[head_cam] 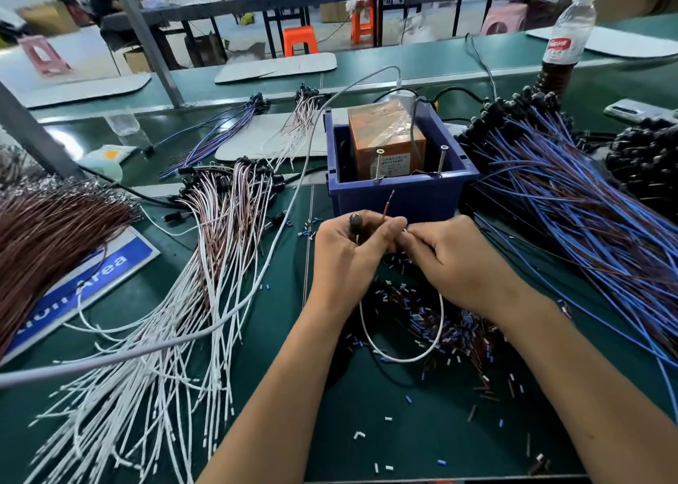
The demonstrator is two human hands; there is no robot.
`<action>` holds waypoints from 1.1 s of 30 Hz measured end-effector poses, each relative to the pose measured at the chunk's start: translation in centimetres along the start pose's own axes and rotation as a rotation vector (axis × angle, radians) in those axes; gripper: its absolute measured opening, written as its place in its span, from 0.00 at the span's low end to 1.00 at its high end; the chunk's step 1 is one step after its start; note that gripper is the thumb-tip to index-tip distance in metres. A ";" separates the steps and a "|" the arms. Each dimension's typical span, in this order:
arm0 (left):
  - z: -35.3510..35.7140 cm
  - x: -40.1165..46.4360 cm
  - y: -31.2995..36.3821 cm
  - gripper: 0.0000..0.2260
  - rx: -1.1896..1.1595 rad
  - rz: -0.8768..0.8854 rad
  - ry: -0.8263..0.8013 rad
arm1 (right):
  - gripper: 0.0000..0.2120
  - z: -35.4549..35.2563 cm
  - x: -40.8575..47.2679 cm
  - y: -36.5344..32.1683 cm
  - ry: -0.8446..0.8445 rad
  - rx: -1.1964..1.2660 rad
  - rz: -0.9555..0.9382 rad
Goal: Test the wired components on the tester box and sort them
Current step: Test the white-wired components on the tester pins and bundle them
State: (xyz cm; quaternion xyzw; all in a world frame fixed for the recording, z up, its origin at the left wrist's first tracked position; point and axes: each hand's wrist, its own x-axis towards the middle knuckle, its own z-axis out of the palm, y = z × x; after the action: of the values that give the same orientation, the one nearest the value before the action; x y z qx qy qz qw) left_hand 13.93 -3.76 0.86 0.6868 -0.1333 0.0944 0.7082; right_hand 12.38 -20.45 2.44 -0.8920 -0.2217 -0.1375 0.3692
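Note:
My left hand [346,260] grips a wired component whose dark round head [355,222] sticks up above the fingers; its brown wire end [388,204] points up toward the tester. My right hand [445,263] pinches the component's white wire, which hangs in a loop [401,357] below both hands. Just beyond the hands stands the tester box [385,140], an orange block wrapped in tape, inside a blue bin [400,193]. Two upright screws [378,164] rise at the bin's front edge.
Sorted white-and-brown wired components [220,234] fan out on the left, blue-wired ones [572,197] pile on the right. A brown wire bundle [47,234] covers a blue sign at far left. Cut sleeve bits [433,318] litter the green mat. A bottle [567,39] stands far right.

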 end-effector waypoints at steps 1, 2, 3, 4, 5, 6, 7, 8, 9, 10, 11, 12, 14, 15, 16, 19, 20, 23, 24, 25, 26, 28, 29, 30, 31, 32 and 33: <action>-0.1 0.0 0.0 0.06 0.006 -0.014 -0.014 | 0.18 -0.1 0.0 0.1 -0.020 -0.015 0.001; -0.1 0.0 0.1 0.06 0.017 -0.026 -0.026 | 0.17 -0.2 0.0 0.2 -0.041 -0.022 0.005; -0.1 0.0 0.1 0.06 0.029 -0.034 -0.038 | 0.17 -0.3 -0.1 0.2 -0.055 -0.018 0.009; -0.1 0.0 0.2 0.06 0.045 -0.034 -0.043 | 0.17 -0.4 -0.1 0.2 -0.060 0.000 0.013; -0.1 0.0 0.3 0.07 0.067 -0.023 -0.041 | 0.18 -0.5 -0.2 0.2 -0.053 0.033 0.020; -0.1 -0.1 0.4 0.07 0.100 -0.004 -0.030 | 0.19 -0.7 -0.3 0.2 -0.038 0.080 0.033; -0.1 -0.1 0.4 0.08 0.138 0.018 -0.013 | 0.20 -0.8 -0.4 0.3 -0.024 0.137 0.052; -0.1 -0.1 0.4 0.09 0.166 0.034 0.007 | 0.20 -1.0 -0.5 0.4 -0.019 0.195 0.072; -0.1 -0.1 0.4 0.09 0.168 0.038 0.024 | 0.21 -1.2 -0.6 0.5 -0.023 0.238 0.087; -0.1 -0.1 0.3 0.08 0.144 0.032 0.035 | 0.20 -1.4 -0.8 0.6 -0.031 0.260 0.090; -0.1 -0.2 0.3 0.07 0.109 0.022 0.040 | 0.20 -1.5 -0.9 0.7 -0.033 0.268 0.086; 0.0 -0.3 0.2 0.07 0.079 0.012 0.043 | 0.20 -1.6 -1.0 0.8 -0.029 0.274 0.080; 0.4 -0.5 0.2 0.07 0.063 0.011 0.050 | 0.20 -1.6 -1.1 0.7 -0.013 0.298 0.073; 0.6 -0.7 0.2 0.07 0.070 0.019 0.055 | 0.20 -1.6 -1.1 0.7 -0.010 0.316 0.075; 0.7 -0.7 0.4 0.07 0.072 0.030 0.067 | 0.20 -1.6 -1.2 0.8 -0.010 0.339 0.081; -0.3 -0.2 0.6 0.08 0.004 0.043 0.202 | 0.20 -2.0 -1.3 1.2 0.035 0.447 0.126; -0.8 0.0 0.5 0.08 -0.009 0.049 0.235 | 0.20 -2.2 -1.3 1.4 0.085 0.497 0.146; -0.8 -0.1 0.2 0.09 0.143 0.089 0.126 | 0.19 -2.4 -1.0 1.7 0.288 0.638 0.209; -0.3 -0.3 0.1 0.10 0.206 0.092 0.070 | 0.19 -2.2 -0.9 1.6 0.349 0.648 0.218; 0.3 -0.5 0.1 0.11 0.238 0.084 0.028 | 0.19 -1.9 -0.8 1.6 0.400 0.643 0.223; 0.6 -0.7 0.0 0.12 0.236 0.068 -0.006 | 0.19 -1.7 -0.8 1.5 0.443 0.635 0.224; 0.8 -0.8 -0.1 0.12 0.169 0.033 -0.063 | 0.19 -1.5 -0.9 1.5 0.508 0.627 0.234; 0.7 -0.8 -0.1 0.12 0.132 0.017 -0.080 | 0.19 -1.4 -0.9 1.5 0.536 0.621 0.244; 0.6 -0.8 -0.1 0.13 0.107 0.007 -0.087 | 0.19 -1.4 -0.9 1.5 0.562 0.606 0.255; 0.6 -0.8 -0.1 0.12 0.099 0.012 -0.084 | 0.19 -1.3 -0.9 1.5 0.586 0.576 0.266; 0.7 -0.9 0.1 0.12 0.112 0.035 -0.071 | 0.19 -1.3 -0.8 1.6 0.609 0.529 0.273; 0.7 -0.9 0.3 0.12 0.143 0.080 -0.045 | 0.19 -1.2 -0.7 1.6 0.628 0.471 0.274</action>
State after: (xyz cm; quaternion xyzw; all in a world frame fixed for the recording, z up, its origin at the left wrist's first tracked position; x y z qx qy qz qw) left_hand 12.97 -4.42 0.89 0.7317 -0.1697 0.1163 0.6498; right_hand 12.43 -22.51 1.99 -0.7189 -0.0028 -0.2981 0.6279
